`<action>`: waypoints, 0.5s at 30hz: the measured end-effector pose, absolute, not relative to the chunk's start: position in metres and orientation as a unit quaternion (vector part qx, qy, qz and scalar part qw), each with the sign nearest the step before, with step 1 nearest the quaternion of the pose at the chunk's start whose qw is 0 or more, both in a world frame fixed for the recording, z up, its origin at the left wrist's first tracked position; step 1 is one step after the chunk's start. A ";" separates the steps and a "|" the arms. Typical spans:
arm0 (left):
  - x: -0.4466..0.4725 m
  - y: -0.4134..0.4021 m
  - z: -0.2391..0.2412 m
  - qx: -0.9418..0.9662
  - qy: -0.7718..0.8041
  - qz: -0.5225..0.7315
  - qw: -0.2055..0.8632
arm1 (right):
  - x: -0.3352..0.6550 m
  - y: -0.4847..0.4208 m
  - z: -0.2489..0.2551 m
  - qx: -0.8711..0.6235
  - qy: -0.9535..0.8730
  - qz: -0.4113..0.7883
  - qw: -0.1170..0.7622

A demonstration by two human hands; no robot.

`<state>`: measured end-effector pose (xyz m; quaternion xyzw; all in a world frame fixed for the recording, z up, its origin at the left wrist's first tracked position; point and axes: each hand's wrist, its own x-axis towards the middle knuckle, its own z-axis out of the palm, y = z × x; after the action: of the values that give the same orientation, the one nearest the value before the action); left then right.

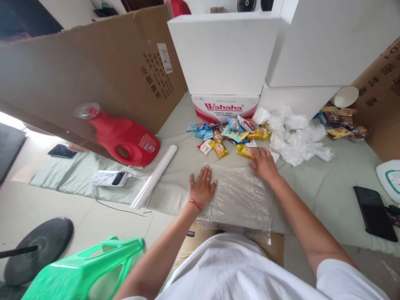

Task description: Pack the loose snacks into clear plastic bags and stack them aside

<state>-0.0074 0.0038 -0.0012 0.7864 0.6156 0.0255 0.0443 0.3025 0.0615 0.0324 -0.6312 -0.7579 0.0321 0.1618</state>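
The clear plastic sheet [237, 200] lies on the grey-green cloth [312, 187], and its near edge is hidden behind the white shirt [237, 266]. The left hand [202, 187] and the right hand [264, 163] rest flat on it, fingers spread wide, holding nothing. The writing on the snack packets [231, 135] is too small to read. The box [225, 107] behind them reads "Wahaha".

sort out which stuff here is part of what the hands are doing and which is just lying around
In use: left hand and right hand flat on the plastic sheet; snack packets; film roll; white plastic bundles.
Lying about: red jug; power bank; phone; green stool; paper cup.
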 end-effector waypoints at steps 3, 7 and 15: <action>-0.008 0.004 0.000 0.788 0.614 0.028 0.047 | 0.291 0.093 0.031 -0.648 -0.755 0.035 0.095; -0.009 0.003 0.000 0.789 0.611 0.041 0.047 | 0.303 0.081 0.038 -0.661 -0.728 0.075 0.169; -0.011 0.003 -0.003 0.794 0.601 0.067 0.060 | 0.302 -0.003 0.070 -0.574 -0.687 0.323 0.308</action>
<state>-0.0113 0.0026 -0.0030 0.7943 0.6009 0.0667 0.0598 0.3019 -0.0027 0.0699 -0.5738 -0.6868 0.3233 0.3076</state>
